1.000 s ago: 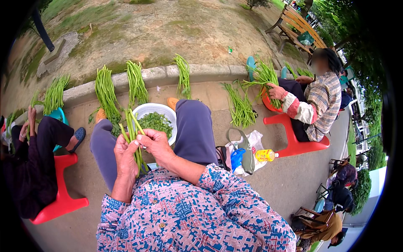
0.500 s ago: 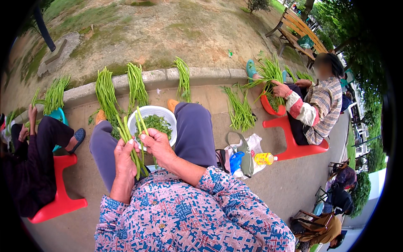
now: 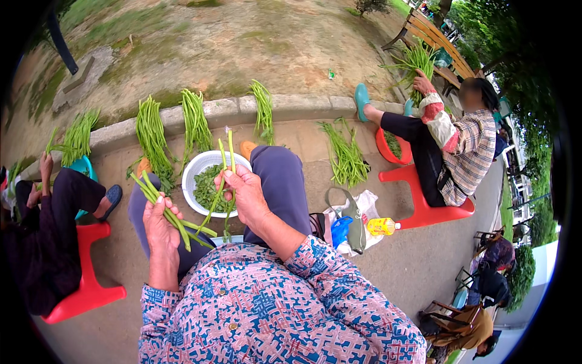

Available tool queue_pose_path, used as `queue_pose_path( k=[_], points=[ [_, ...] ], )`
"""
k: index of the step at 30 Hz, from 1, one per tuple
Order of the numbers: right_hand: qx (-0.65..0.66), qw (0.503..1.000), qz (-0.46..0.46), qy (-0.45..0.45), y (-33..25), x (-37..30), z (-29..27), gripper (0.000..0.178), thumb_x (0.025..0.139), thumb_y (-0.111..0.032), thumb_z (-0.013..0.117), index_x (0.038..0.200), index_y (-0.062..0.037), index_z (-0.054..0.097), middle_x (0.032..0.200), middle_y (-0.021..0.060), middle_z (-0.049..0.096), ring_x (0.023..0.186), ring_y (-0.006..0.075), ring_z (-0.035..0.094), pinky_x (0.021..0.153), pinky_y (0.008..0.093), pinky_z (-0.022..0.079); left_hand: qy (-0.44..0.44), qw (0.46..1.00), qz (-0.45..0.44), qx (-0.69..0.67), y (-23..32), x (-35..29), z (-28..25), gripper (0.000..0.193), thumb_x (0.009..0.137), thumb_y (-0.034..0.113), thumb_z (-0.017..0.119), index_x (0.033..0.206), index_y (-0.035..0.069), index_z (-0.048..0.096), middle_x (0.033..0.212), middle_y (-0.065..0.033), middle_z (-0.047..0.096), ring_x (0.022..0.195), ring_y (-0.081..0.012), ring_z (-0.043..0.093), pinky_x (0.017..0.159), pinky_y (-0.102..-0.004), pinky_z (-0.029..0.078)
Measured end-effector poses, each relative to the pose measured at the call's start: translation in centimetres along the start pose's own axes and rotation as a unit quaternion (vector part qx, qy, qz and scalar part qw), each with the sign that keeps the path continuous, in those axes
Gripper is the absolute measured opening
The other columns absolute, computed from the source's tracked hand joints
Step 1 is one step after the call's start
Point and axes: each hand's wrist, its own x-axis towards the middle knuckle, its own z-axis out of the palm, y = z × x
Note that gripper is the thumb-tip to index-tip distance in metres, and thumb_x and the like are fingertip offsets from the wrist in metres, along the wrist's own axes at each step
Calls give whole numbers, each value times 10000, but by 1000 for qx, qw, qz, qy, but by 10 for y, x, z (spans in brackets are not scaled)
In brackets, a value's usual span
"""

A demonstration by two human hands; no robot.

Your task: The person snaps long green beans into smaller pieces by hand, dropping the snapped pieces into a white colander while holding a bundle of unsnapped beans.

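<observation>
My left hand [image 3: 160, 227] is closed around a small bunch of green vegetable stems [image 3: 145, 188], which lie slantwise across the palm, over my left thigh. Pinched between the fingers of my right hand [image 3: 248, 197] are a couple of long stems [image 3: 231, 151], upright, their lower parts hanging toward my lap. Both hands are apart, above my knees. Just beyond them, between my legs, stands a white slotted plastic basket [image 3: 189, 182] holding green leaves [image 3: 207, 189]. Part of a pale container [image 3: 227, 239] shows at my lap, mostly hidden.
Bundles of stems [image 3: 151, 130] lean along the stone curb [image 3: 230, 112]. To the right are a loose stem pile [image 3: 345, 159], a plastic bag [image 3: 367, 205], a yellow bottle [image 3: 381, 227] and a person [image 3: 470, 145] on a red stool [image 3: 418, 197]. Another person [image 3: 51, 224] sits left.
My hands have moved apart: the left bunch now tilts outward to the left, and the right hand has shifted right and up with its stems. The person at right has lifted a bundle toward the bench.
</observation>
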Motion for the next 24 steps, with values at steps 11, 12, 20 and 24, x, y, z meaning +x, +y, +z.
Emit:
queue_pose_path(
  k=[11,12,20,24],
  points=[
    [30,995,-70,69,-16,10,-16,87,925,-169,510,894,-100,555,747,-9,602,613,37,490,493,181,329,33,999,15,-6,9,-2,-1,118,885,120,575,979,99,506,748,-4,512,550,-91,474,467,-238,383],
    [-4,997,-67,50,-11,5,-13,93,921,-162,512,892,-87,559,746,-8,601,621,39,492,512,186,350,30,1000,8,1,8,-3,2,135,882,121,582,992,97,508,744,-2,512,541,-88,466,461,-233,380],
    [-116,977,-47,-176,48,-16,13,130,879,-102,532,793,-19,585,683,3,580,632,71,524,600,232,435,-40,996,-29,71,7,-24,36,191,849,104,631,1012,57,544,701,-5,529,460,-59,436,382,-200,328],
    [-144,961,-29,-234,47,-17,7,135,890,-99,541,792,-11,569,687,-18,551,662,50,511,606,215,428,-59,995,-21,74,-1,-23,33,138,846,87,634,955,47,560,676,-5,537,430,-54,428,363,-189,315]
  ],
)
